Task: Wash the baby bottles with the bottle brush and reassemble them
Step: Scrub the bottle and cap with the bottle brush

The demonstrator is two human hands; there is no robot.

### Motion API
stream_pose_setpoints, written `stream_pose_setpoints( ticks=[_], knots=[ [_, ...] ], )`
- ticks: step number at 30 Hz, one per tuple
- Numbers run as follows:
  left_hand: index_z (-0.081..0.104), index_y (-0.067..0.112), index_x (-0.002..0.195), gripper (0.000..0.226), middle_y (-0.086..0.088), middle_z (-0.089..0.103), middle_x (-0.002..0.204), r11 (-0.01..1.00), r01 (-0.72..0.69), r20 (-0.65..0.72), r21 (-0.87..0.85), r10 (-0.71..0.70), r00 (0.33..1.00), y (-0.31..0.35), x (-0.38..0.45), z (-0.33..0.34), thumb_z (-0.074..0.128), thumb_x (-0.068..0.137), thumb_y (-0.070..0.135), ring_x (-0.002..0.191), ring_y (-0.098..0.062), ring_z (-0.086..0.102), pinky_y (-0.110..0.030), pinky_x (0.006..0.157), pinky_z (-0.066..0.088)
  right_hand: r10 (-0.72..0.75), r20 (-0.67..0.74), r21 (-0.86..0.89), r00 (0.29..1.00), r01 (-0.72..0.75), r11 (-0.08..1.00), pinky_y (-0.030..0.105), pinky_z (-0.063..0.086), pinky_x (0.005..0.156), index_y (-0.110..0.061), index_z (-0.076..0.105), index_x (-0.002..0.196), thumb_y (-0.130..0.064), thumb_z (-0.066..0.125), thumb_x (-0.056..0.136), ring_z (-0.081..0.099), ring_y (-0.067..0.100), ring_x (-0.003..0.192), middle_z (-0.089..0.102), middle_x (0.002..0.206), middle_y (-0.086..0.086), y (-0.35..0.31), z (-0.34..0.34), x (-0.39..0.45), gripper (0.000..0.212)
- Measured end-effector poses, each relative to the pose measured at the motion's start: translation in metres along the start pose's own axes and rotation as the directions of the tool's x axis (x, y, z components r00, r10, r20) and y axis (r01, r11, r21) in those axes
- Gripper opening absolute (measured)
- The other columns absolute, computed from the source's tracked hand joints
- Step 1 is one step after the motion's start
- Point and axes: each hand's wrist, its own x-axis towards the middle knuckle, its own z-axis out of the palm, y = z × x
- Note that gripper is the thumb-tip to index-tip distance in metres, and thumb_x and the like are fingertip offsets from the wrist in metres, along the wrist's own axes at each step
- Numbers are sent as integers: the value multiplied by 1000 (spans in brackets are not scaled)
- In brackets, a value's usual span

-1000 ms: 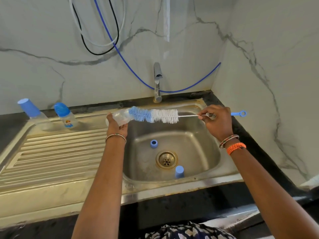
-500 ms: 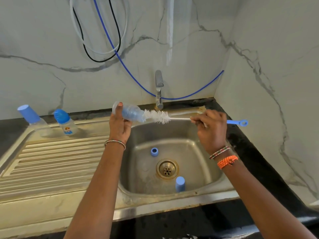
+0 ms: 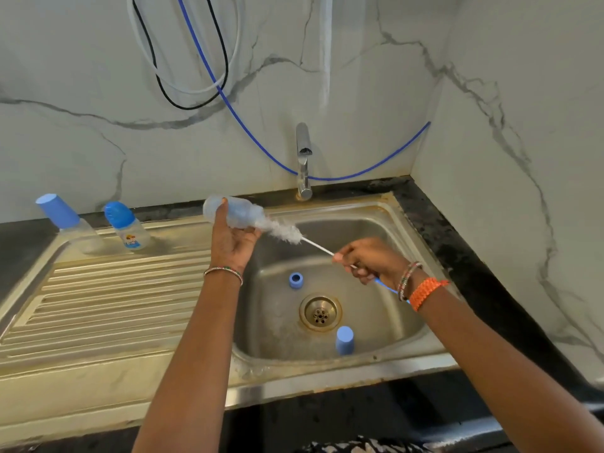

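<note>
My left hand (image 3: 232, 240) grips a clear baby bottle (image 3: 240, 213) held sideways above the sink's left rim, its mouth pointing right. The bottle brush (image 3: 287, 233) is pushed into it: the blue bristles are inside, white bristles stick out. My right hand (image 3: 369, 261) pinches the brush's wire stem over the basin, the blue handle running under the wrist. A blue screw ring (image 3: 295, 280) and a blue cap (image 3: 344, 340) lie in the basin. Two capped bottles stand on the drainboard: one with a tall blue cap (image 3: 63, 220) and a small printed one (image 3: 125, 227).
The steel sink (image 3: 327, 371) has a drain (image 3: 320, 313) in the middle and a ribbed drainboard (image 3: 108, 305) to the left. A tap (image 3: 303, 161) stands behind the basin. Blue, black and white hoses (image 3: 202, 60) hang on the marble wall. A dark counter surrounds the sink.
The brush has gone deeper into the bottle, so the blue bristles are now inside. My right hand dropped lower over the basin, and my left hand lifted and tilted the bottle.
</note>
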Motion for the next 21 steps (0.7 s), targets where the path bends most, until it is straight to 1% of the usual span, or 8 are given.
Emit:
stream_pose_setpoints(
  ticks=[2,5,7,10,12,16,19,21],
  knots=[
    [44,6,128,47,-14,64,96,999,4,-71,39,-1,997,-5,2,2,54,93,34,86,-20,63,-37,92,50,-77,-34,-55,996,75,996,17,27,38,-5,64,76,-3,63,84,33,9,39,46,58,8,-2,9,1,8],
    [51,10,101,35,-6,68,69,999,-43,-184,26,47,982,-2,5,7,45,97,44,78,-17,60,-35,90,50,-241,-64,-260,968,217,941,25,43,51,-11,66,87,-2,64,81,49,13,56,56,67,4,-5,15,1,11],
    [49,12,93,33,-7,63,77,996,-83,-225,15,84,971,7,5,10,43,98,44,78,-16,59,-35,92,48,-377,-69,-469,924,304,829,27,45,65,-14,61,97,-3,63,79,53,12,68,58,76,1,0,13,-1,21],
    [47,12,91,32,-7,55,85,989,-144,-261,-21,133,956,14,3,12,40,99,43,75,-15,58,-35,95,47,-535,-148,-723,832,278,632,31,46,64,-18,58,94,-27,62,87,56,18,69,60,74,-1,12,7,-5,12],
    [46,10,101,32,-8,54,87,992,-126,-234,-28,116,965,14,4,11,42,99,42,77,-16,58,-37,96,47,-573,-231,-723,786,255,642,36,46,68,-21,60,82,-35,59,90,56,19,69,60,71,-2,22,6,-6,16],
    [38,12,127,46,-12,56,111,976,31,-155,215,3,988,6,3,-1,43,97,46,98,-21,59,-38,102,45,-733,-429,-797,527,160,582,29,19,80,-21,60,75,-16,65,84,53,20,81,59,74,-5,19,9,-11,12],
    [42,12,133,54,-8,58,116,927,112,-182,358,-48,982,-1,-2,-6,43,95,51,109,-18,56,-27,97,42,-827,-449,-852,338,119,510,29,17,79,-19,58,71,-6,73,70,48,17,82,59,73,-5,12,2,-16,19],
    [44,14,129,51,-5,59,114,912,159,-195,378,-90,977,-6,-6,-12,41,95,52,112,-17,54,-27,99,37,-849,-419,-863,321,151,483,29,20,80,-19,60,70,-9,74,70,52,18,78,61,73,-6,11,-7,-17,17]
  ],
)
